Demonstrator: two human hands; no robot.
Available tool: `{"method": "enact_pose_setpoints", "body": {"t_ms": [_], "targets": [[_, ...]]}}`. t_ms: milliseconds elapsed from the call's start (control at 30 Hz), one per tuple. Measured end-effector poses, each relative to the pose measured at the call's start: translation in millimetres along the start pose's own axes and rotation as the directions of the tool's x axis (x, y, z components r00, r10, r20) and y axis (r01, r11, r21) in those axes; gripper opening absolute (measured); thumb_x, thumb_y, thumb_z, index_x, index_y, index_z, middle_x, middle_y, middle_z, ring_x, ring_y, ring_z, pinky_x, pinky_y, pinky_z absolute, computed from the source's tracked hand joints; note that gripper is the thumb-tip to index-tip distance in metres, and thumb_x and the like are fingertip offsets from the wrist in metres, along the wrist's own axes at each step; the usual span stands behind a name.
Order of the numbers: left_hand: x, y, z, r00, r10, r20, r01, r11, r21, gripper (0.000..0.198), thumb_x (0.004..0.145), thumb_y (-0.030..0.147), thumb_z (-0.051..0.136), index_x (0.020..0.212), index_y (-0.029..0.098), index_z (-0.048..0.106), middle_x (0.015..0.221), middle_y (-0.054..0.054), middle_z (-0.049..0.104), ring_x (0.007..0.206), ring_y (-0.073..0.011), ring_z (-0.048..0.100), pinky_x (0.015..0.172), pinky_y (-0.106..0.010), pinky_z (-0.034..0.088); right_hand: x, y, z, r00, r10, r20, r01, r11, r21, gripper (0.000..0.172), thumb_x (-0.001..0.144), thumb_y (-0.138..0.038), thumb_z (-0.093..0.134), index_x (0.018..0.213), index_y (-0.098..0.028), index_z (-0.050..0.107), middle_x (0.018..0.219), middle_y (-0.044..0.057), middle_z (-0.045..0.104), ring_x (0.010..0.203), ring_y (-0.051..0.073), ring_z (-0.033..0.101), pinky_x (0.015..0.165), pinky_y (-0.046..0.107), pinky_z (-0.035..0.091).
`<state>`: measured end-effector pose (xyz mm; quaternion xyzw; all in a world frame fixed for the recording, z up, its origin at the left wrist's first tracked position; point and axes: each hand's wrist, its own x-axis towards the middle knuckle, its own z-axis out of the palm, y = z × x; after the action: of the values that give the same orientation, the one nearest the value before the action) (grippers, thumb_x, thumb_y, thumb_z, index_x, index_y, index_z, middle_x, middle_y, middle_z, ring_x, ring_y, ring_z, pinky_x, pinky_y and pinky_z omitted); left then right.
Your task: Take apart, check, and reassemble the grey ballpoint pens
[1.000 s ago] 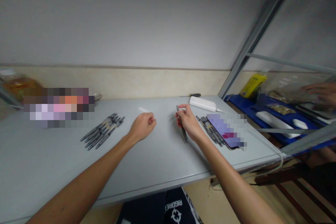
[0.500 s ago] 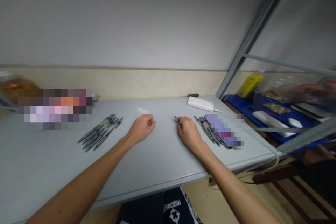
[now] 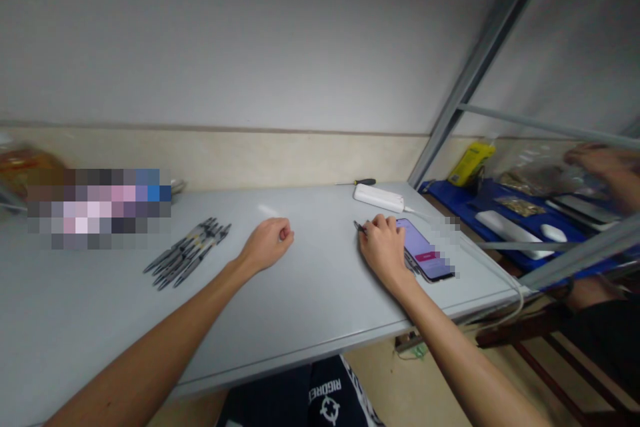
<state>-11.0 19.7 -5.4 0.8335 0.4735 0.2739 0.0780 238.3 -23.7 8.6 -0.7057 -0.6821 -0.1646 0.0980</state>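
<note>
My left hand (image 3: 266, 244) rests on the table as a closed fist, with the thumb curled in and nothing sticking out of it. Left of it lies a bunch of grey pens (image 3: 190, 255), side by side at a slant. My right hand (image 3: 383, 245) is bent over a pen (image 3: 359, 227), whose dark end shows beyond the fingers on the left. Beneath and beside that hand lie more grey pens (image 3: 413, 265), mostly covered by it. A phone (image 3: 425, 255) with a lit purple screen lies just right of my right hand.
A white power strip (image 3: 379, 198) with a cable and a screwdriver (image 3: 365, 182) lie at the back of the table (image 3: 300, 300). A metal frame post (image 3: 465, 80) rises on the right. Beyond it, another person's hands (image 3: 605, 167) are above a blue surface (image 3: 440, 195).
My right hand has moved right with the pen, from left of the right-hand pens to over them. My left fist has stayed in place. The view has shifted slightly.
</note>
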Motion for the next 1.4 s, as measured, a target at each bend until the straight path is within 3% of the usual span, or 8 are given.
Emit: {"method": "enact_pose_setpoints", "body": {"t_ms": [433,667,1000,1400], "targets": [[-0.5,0.2,-0.9,1.0,-0.002,0.009,0.002,1.0,-0.013,0.016,0.078,0.021,0.044,0.062,0.019,0.048,0.062,0.0,0.054,0.062,-0.0146,0.05,0.062,-0.026,0.037,8.8,29.7,10.3,0.997,0.028,-0.078,-0.022,0.997,0.079,0.024,0.079,-0.039,0.061,0.096,-0.024,0.068,0.105,0.011,0.051,0.096,0.028,0.038,0.072,0.037,0.028],[-0.3,-0.1,-1.1,1.0,-0.007,0.013,0.007,0.999,-0.035,0.015,0.076,0.02,0.045,0.062,0.019,0.05,0.062,-0.001,0.054,0.061,-0.0146,0.048,0.062,-0.027,0.036,12.4,39.5,13.7,0.996,0.009,-0.086,0.001,0.994,0.107,0.026,0.076,-0.044,0.063,0.091,-0.023,0.069,0.102,0.011,0.051,0.097,0.029,0.038,0.072,0.037,0.028],[-0.5,-0.8,-0.4,1.0,-0.007,0.017,0.008,1.0,-0.026,0.014,0.076,0.02,0.044,0.063,0.018,0.051,0.062,-0.001,0.054,0.061,-0.0144,0.049,0.062,-0.027,0.036,12.1,36.1,10.3,0.999,0.003,-0.04,0.003,0.99,0.139,0.02,0.078,-0.039,0.062,0.087,-0.023,0.071,0.101,0.01,0.054,0.097,0.028,0.038,0.072,0.037,0.027],[-0.7,-1.4,0.7,1.0,-0.009,0.024,0.01,1.0,-0.01,0.016,0.078,0.022,0.044,0.064,0.019,0.05,0.063,-0.001,0.055,0.062,-0.0149,0.05,0.063,-0.028,0.037,9.1,27.1,9.3,0.997,-0.009,-0.075,0.019,0.992,0.129,0.024,0.083,-0.034,0.051,0.083,-0.019,0.07,0.1,0.012,0.055,0.097,0.028,0.039,0.076,0.04,0.028]]}}
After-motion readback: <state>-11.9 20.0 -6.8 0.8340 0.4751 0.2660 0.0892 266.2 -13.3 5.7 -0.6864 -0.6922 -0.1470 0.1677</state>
